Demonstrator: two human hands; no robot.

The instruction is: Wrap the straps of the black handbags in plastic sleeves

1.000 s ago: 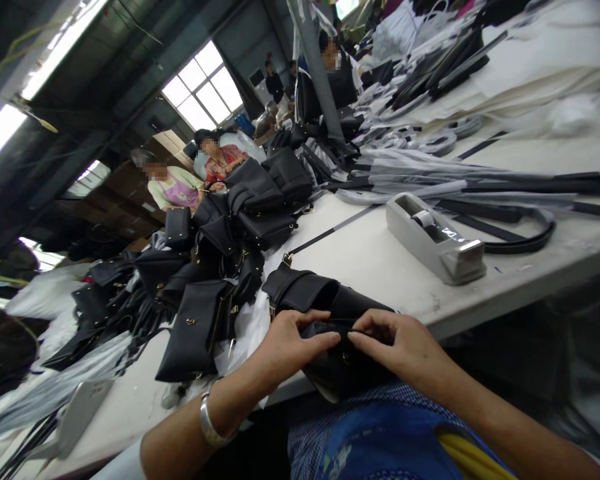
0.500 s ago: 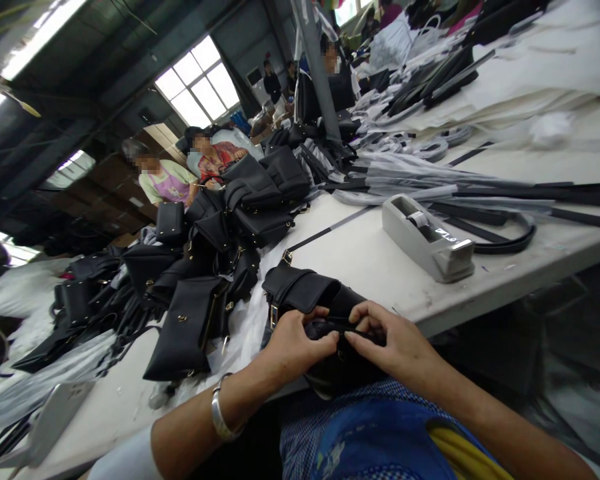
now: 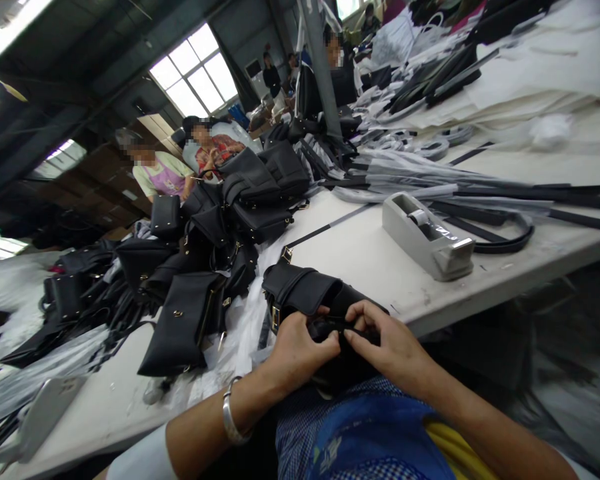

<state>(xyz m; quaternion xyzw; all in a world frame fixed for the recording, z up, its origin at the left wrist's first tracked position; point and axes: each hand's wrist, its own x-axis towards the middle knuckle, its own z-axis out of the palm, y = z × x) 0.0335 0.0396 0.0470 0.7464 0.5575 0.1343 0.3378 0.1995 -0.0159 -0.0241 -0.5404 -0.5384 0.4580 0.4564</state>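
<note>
A black handbag (image 3: 305, 285) with gold buckles lies at the table's front edge, its near part hanging over my lap. My left hand (image 3: 300, 343) grips the bag from the left, thumb and fingers pinching its black material. From the right, my right hand (image 3: 383, 337) pinches the same part, its thumb tip close to the left one. The exact piece between the fingertips is dark and partly hidden. A black strap (image 3: 325, 230) runs from the bag's buckle across the white table (image 3: 350, 247).
A grey tape dispenser (image 3: 425, 237) stands right of the bag. Black bags (image 3: 180, 320) pile up on the left, near another grey dispenser (image 3: 50, 413). Plastic-wrapped straps (image 3: 430, 180) lie behind. Two people (image 3: 165, 173) sit beyond the pile; a metal post (image 3: 320, 73) rises at the back.
My hands keep their pinch on the handbag with only slight finger shifts. My left forearm has moved a little to the right, and the view has tilted slightly.
</note>
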